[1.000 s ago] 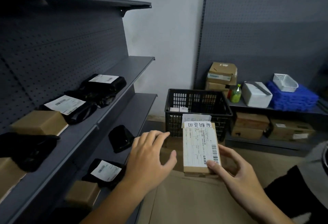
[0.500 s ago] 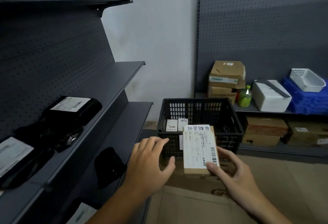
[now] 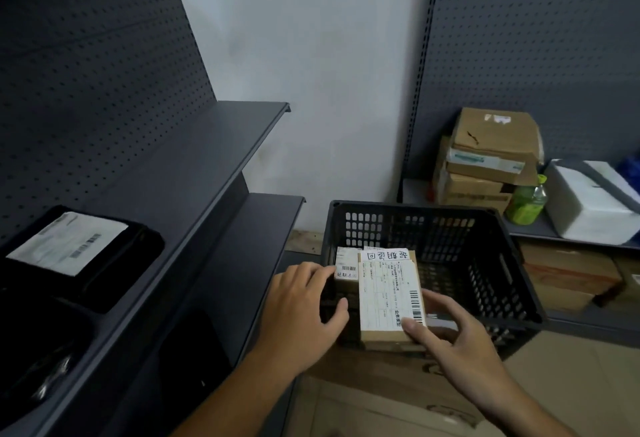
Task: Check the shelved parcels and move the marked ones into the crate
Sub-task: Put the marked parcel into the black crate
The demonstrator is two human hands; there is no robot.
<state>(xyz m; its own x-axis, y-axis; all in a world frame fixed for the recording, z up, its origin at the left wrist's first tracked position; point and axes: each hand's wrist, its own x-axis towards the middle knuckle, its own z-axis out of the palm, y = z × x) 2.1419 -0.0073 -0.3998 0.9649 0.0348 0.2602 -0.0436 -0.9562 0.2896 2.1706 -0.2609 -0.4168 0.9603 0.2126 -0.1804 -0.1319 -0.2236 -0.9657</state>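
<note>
The dark grey metal shelf unit [image 3: 207, 145], with its perforated back panel, fills the left of the frame. Compared with one second ago it has slid aside, and only one black soft plastic bag parcel [image 3: 114, 274] with a white label is clearly seen at the left edge. The black plastic crate [image 3: 485, 263], with lattice walls and a thick rim, now stands much closer, in the centre right of the frame. The marked parcel [image 3: 384, 294], a flat rectangular cardboard box with a smooth white label, a barcode and a handwritten slip on top, has come from in front of the crate to above its near rim. I judge that the person has carried it over and that only lowering it inside remains for this parcel. The right hand [image 3: 464, 343] grips its lower right corner, thumb on the label and fingers underneath. The left hand [image 3: 298, 308] is open with relaxed fingers, holding nothing, at the crate's near left corner; whether it touches the rim I cannot tell. Just behind its fingertips, a smaller labelled box [image 3: 346, 272] already lies inside the crate.
</note>
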